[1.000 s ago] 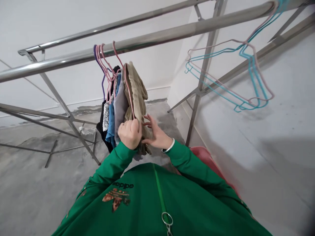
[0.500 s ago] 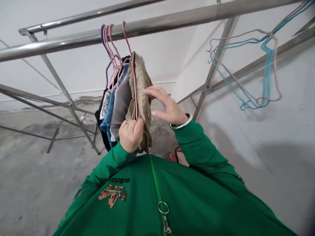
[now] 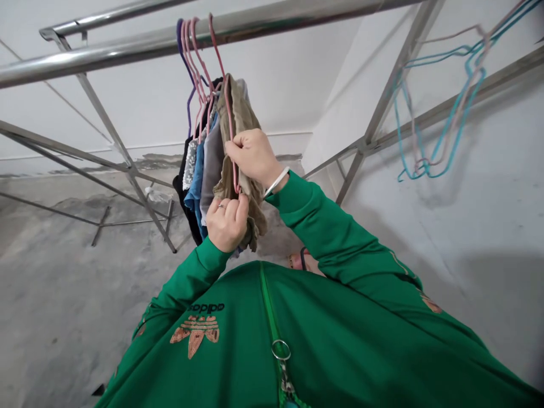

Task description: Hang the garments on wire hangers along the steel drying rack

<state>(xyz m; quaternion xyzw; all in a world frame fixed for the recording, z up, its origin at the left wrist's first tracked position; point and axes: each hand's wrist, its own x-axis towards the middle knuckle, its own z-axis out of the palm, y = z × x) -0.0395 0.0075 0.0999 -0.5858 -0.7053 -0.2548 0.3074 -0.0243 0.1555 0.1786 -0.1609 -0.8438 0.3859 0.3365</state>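
The khaki garment [image 3: 244, 110], creased and bunched with a ragged-looking lower edge, hangs from a pink hanger [image 3: 230, 113] on the metal rail [image 3: 127, 48]. The left hand [image 3: 227, 224] is closed on cloth at the hanger's lower end; the right hand [image 3: 254, 156] grips the garment higher up, thumb against the hanger, hiding part of the fabric. Grey [image 3: 213, 164], blue [image 3: 196, 181], white lacy [image 3: 190, 164] and black clothes [image 3: 182, 184] crowd its left side. Turquoise and pale pink hangers [image 3: 481, 76] hang well apart at right.
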